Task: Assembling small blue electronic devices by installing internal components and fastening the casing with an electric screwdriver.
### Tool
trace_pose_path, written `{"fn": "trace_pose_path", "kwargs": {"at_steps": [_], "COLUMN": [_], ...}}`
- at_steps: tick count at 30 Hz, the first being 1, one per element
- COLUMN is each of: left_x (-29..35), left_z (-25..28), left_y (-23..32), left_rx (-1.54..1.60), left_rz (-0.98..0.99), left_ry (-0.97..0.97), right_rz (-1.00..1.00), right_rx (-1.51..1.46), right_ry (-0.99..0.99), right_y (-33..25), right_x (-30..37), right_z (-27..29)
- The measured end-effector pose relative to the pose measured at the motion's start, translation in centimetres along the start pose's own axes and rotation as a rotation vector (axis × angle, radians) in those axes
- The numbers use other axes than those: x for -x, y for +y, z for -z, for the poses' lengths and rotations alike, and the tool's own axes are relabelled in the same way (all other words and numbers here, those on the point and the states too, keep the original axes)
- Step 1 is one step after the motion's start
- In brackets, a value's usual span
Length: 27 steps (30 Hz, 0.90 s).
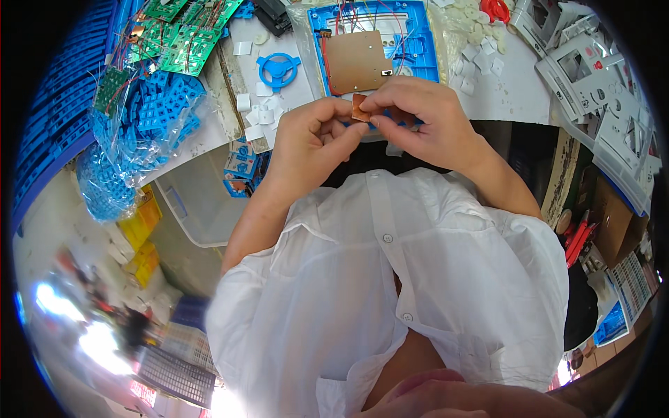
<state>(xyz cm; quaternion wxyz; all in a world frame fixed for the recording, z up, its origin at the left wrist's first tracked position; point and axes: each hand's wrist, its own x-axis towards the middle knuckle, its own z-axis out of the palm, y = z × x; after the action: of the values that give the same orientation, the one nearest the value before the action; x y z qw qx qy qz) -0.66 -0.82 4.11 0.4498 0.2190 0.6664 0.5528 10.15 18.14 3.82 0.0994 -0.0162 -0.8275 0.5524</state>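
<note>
A small copper-coloured flat piece (360, 109), perhaps foil or tape, is pinched between both hands in front of the blue plastic housing (432, 42). My left hand (310, 143) closes on its left side with thumb and forefinger, the other fingers curled. From the other side my right hand (428, 118) grips its right edge and top, fingertips bent in. Just beyond the hands, a brown circuit board (355, 61) lies in the housing, with red and dark wires (341, 21) running from it.
A blue wheel-shaped part (279, 71) and small white squares (261, 115) lie left of the housing. Green circuit boards (191, 45) and bagged blue keypads (164, 104) are piled farther left. White plastic panels (582, 76) fill the right side. A clear bin (202, 209) sits below the table edge.
</note>
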Motion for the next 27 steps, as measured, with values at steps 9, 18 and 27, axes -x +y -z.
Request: {"fn": "trace_pose_path", "kwargs": {"at_steps": [9,18,27], "left_x": [0.02,0.14,0.38], "left_z": [-0.43,-0.39,-0.12], "left_y": [-0.56,0.03,-0.42], "left_rx": [0.025,0.063,0.051], "left_rz": [0.026,0.047,0.016], "left_ry": [0.054,0.053,0.051], "right_rz": [0.061,0.142,0.183], "right_rx": [0.048,0.088,0.104], "right_ry": [0.034,0.065,0.073], "right_y": [0.07,0.53,0.58], "right_x": [-0.05,-0.34,-0.35], "right_z": [-0.21,-0.42,-0.71]}}
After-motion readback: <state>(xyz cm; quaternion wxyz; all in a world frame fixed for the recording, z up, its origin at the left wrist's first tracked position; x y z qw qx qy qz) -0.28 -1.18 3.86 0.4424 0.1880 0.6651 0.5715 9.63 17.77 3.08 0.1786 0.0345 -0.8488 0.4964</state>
